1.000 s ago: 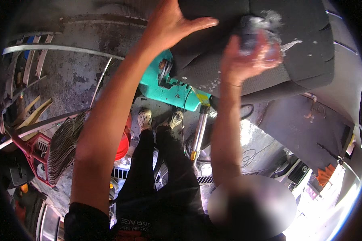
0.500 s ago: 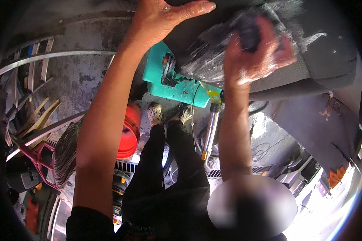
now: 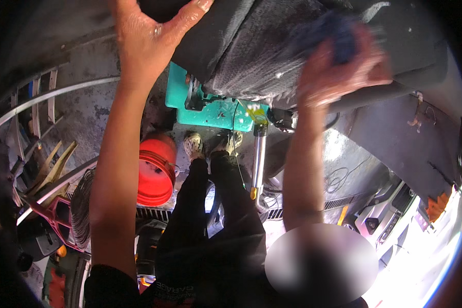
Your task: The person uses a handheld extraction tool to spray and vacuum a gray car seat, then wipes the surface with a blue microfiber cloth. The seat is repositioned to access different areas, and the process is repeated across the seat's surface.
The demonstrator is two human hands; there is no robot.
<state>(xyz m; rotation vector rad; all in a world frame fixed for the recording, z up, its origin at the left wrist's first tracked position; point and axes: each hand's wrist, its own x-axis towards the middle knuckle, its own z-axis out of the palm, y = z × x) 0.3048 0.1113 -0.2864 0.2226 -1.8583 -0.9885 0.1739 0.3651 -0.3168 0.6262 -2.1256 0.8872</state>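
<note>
A dark grey fabric car seat [image 3: 264, 38] fills the top middle, tilted on its side, with white foam smeared over its cloth. My right hand [image 3: 344, 72] is closed round a dark blue scrubber [image 3: 339, 38] pressed on the foamy cloth. Motion blur hides whether the scrubber is a brush or a sponge. At the seat's left edge is my wet left hand [image 3: 146, 38], its thumb stretched wide against or close to the seat. Its other fingers run out of the picture at the top. Beneath the seat stands a teal plastic platform [image 3: 210, 119], with foam flecks on it.
A metal vacuum tube [image 3: 260, 154] with a yellowish nozzle stands below the seat. The red bucket [image 3: 156, 177] tips sideways left of my legs. Ladders [image 3: 36, 100] and a curved rail lie at far left, a dark panel [image 3: 395, 120] at right, and cables [image 3: 339, 179] on the floor.
The seat, platform and bucket sit further left in view. My left hand has shifted left and up along with them; my right hand has moved slightly right with the scrubber over the cloth.
</note>
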